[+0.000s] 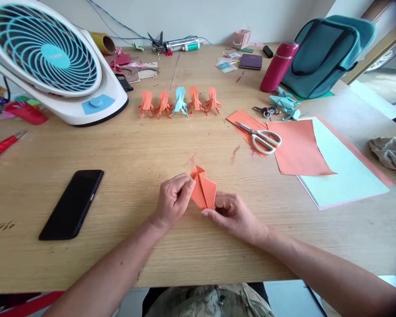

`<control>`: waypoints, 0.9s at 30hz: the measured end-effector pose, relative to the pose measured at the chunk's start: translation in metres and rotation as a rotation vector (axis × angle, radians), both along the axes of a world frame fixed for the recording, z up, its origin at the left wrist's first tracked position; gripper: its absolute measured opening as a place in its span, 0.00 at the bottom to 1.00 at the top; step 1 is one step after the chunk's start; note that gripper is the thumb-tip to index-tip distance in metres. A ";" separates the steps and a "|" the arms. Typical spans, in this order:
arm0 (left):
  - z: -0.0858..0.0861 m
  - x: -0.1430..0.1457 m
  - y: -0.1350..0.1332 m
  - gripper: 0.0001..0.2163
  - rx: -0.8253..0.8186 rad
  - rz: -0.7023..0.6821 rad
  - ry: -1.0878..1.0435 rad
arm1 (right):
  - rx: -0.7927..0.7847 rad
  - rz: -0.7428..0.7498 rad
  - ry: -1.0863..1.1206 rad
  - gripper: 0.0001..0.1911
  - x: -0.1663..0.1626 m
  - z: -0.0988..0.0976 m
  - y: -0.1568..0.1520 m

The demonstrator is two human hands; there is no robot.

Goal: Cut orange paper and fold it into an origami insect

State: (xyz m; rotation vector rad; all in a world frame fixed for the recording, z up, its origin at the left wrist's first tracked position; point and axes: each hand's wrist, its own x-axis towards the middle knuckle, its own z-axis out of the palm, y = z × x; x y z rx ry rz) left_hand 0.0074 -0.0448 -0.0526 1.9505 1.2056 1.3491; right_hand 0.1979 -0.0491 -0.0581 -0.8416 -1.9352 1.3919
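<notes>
An orange piece of folded origami paper (204, 190) is held up between my two hands, just above the table near its front edge. My left hand (174, 196) pinches its upper left side between thumb and fingers. At the lower right corner, my right hand (234, 215) grips it with the thumb in front and the fingers behind. The paper has layered flaps with a crease down the middle and a small opened pocket at the top. Beyond my hands stands a row of finished paper octopus-like figures, several orange (147, 103) and one light blue (180, 101).
White-handled scissors (265, 141) lie on orange paper (297, 147) at right, beside light green sheets (346, 185). A black phone (71, 204) lies at left, below a fan (95, 103). Keys (267, 112), a pink flask (279, 66) and a teal backpack (320, 61) stand farther back right.
</notes>
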 end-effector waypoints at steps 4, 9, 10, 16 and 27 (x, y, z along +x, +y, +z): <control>0.001 -0.001 0.001 0.18 0.019 -0.028 -0.003 | 0.044 0.011 0.039 0.24 -0.001 0.002 0.001; 0.004 -0.005 0.002 0.16 0.020 -0.072 0.024 | 0.108 0.024 0.033 0.21 -0.002 0.004 0.003; 0.004 -0.006 0.003 0.16 0.012 -0.076 0.025 | 0.114 0.024 0.029 0.21 -0.003 0.005 0.003; 0.004 -0.010 0.002 0.15 -0.029 -0.098 0.039 | 0.126 0.026 0.001 0.19 -0.003 0.007 0.004; 0.002 -0.011 0.004 0.15 -0.018 -0.118 0.029 | 0.120 0.064 0.013 0.16 -0.001 0.006 0.006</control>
